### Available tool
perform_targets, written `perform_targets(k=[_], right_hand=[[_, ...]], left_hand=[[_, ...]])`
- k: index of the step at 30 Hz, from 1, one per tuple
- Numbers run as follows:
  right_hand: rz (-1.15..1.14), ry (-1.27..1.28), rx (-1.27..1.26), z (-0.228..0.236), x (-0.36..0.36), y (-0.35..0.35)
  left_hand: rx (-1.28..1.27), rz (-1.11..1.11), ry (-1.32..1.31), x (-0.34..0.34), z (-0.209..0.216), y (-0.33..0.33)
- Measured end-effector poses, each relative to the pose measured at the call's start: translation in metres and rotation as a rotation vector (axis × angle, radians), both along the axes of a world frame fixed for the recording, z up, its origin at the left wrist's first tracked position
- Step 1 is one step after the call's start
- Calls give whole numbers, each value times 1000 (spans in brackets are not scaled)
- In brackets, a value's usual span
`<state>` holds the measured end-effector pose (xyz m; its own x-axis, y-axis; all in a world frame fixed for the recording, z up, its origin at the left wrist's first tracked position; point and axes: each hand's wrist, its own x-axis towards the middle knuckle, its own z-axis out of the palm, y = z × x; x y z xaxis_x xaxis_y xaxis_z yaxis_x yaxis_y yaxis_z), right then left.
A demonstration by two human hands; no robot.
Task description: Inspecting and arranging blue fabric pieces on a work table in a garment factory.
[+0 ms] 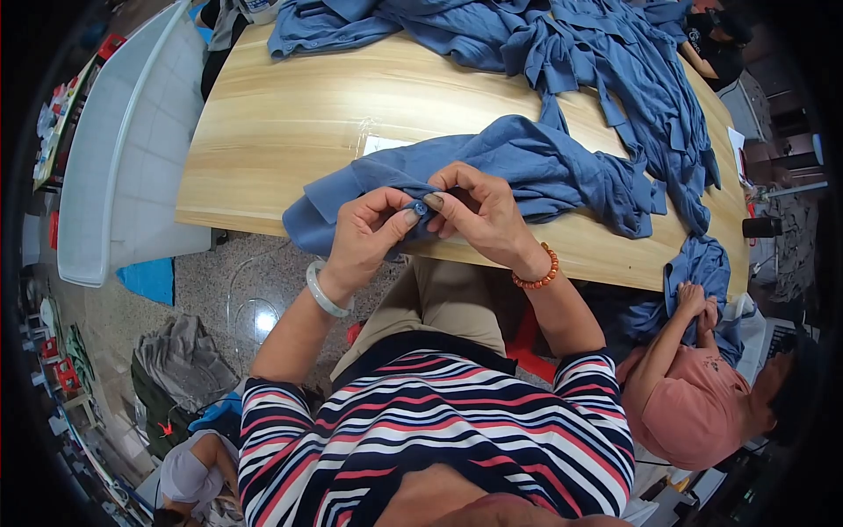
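Note:
A blue shirt (536, 167) lies bunched along the near edge of the table, its left end hanging slightly over that edge. Both of my hands pinch one spot of it, around a small dark blue button (420, 209). My left hand (371, 230), with a pale bangle at the wrist, grips the cloth at the button's left with thumb and forefinger. From the other side my right hand (481, 215), wearing an orange bead bracelet, presses thumb and fingers on the fabric beside the button. The fingertips nearly meet, and the cloth between them is partly hidden.
More blue shirts (615, 61) are heaped across the back and right of the wooden table (281, 114). A large white bin (132, 132) stands at the left. A co-worker in pink (694, 395) handles blue cloth at the right. Grey garments (184, 360) lie lower left.

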<state>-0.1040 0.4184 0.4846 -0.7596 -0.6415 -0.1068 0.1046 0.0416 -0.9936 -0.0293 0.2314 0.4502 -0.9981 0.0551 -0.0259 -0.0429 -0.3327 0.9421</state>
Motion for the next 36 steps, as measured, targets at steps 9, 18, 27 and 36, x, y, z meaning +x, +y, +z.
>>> perform_targets(k=[9,18,27,36], right_hand=[[11,253,-76,-10,0,2],[21,726,73,-2,3,6],[-56,979,43,-11,5,1],[-81,878,-17,-13,5,-1]], left_hand=[[-170,39,24,0,6,4],[-283,64,-7,-1,5,6],[-776,267,536,-7,16,7],[-128,-115,113,-19,4,-26]])
